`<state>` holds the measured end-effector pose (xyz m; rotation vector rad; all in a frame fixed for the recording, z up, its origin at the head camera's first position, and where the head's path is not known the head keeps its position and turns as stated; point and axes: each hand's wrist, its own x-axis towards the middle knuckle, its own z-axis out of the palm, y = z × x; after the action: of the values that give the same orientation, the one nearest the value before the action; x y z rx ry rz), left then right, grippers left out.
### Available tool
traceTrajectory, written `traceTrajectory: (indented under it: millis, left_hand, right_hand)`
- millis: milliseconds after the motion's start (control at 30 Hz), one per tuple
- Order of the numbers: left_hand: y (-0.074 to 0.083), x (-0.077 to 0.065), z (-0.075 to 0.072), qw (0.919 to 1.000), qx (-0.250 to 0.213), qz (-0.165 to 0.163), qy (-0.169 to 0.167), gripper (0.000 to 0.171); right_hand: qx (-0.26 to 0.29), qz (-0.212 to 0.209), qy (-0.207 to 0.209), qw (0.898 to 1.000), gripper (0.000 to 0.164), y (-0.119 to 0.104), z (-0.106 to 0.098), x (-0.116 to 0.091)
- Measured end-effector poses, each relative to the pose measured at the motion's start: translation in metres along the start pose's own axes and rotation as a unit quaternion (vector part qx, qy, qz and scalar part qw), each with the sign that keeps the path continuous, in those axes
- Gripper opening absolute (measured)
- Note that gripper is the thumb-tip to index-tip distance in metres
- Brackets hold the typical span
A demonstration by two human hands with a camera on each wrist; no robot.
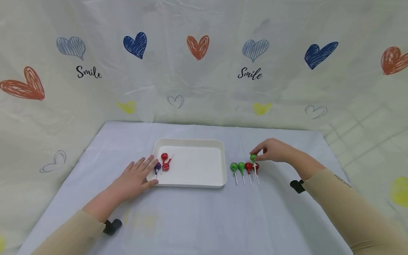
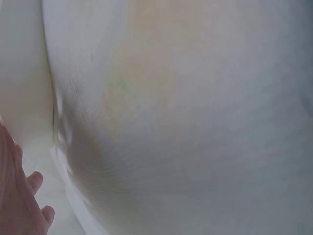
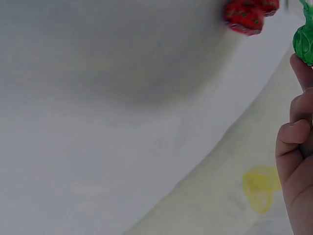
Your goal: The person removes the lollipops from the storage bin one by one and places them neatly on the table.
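My right hand (image 1: 271,150) pinches a green-wrapped lollipop (image 1: 253,157) by its head, its white stick pointing down over a row of lollipops on the table. In that row lie two green lollipops (image 1: 234,166) and two red lollipops (image 1: 248,166), sticks toward me. The right wrist view has the held green head (image 3: 304,44) at the fingertips. My left hand (image 1: 137,177) rests with spread fingers on the left edge of a white tray (image 1: 191,142). Inside the tray, near that hand, are two red lollipops (image 1: 165,166) and one purple lollipop (image 1: 157,165).
A white cloth covers the table (image 1: 197,219). Behind it hangs a pale backdrop (image 1: 223,88) printed with hearts and the word Smile. The tray lies left of the lollipop row, with a narrow strip of cloth between them.
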<state>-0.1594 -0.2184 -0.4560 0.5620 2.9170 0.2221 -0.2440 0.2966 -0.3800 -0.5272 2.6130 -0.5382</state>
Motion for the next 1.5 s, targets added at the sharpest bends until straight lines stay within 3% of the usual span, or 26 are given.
traceTrajectory:
  millis: [233, 500, 1200, 1500]
  left_hand:
    - [0.0, -0.001, 0.0, 1.0, 0.002, 0.0, 0.002, 0.085]
    - [-0.001, 0.0, 0.001, 1.0, 0.006, 0.003, 0.0, 0.088]
    - [0.003, -0.001, -0.003, 1.0, -0.001, 0.001, -0.003, 0.086]
    - [0.002, 0.0, -0.001, 1.0, -0.002, -0.002, -0.002, 0.086]
  right_hand:
    - [0.0, 0.02, -0.001, 1.0, 0.029, 0.025, -0.002, -0.019]
    - [-0.008, 0.032, -0.013, 0.999, 0.023, 0.038, 0.01, -0.014]
    - [0.01, 0.025, -0.021, 0.999, 0.023, 0.043, 0.024, -0.007]
    - [0.014, 0.026, -0.014, 0.999, 0.037, 0.039, 0.019, -0.011]
